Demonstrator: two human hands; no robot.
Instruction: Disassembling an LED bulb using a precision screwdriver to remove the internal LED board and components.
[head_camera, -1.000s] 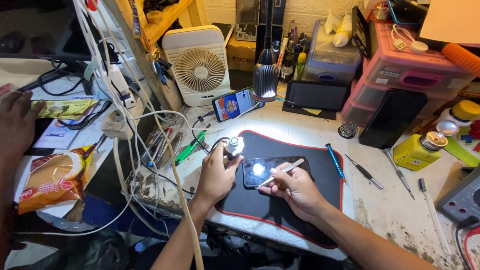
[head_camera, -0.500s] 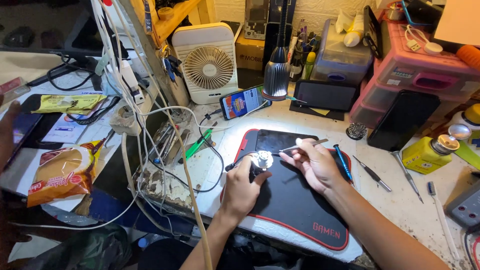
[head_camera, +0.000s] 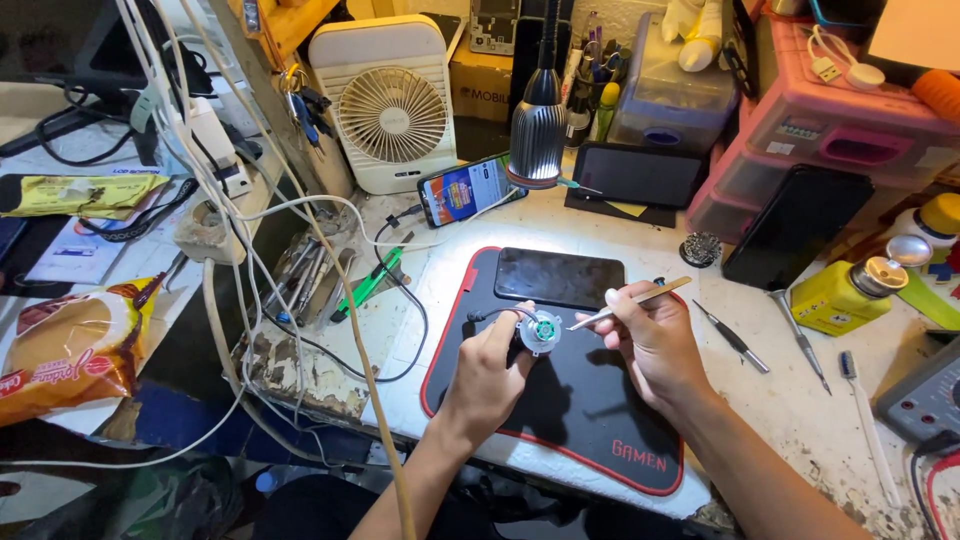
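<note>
You work over a black mat (head_camera: 590, 420).
Your left hand (head_camera: 490, 372) grips a small round part (head_camera: 541, 331); right hand (head_camera: 655, 340) pinches tweezers (head_camera: 628, 303) at it.

A white fan (head_camera: 388, 105) stands at the back of the surface. A lit phone (head_camera: 470, 189) leans beside it. A yellow bottle (head_camera: 845, 296) sits to the right.
</note>
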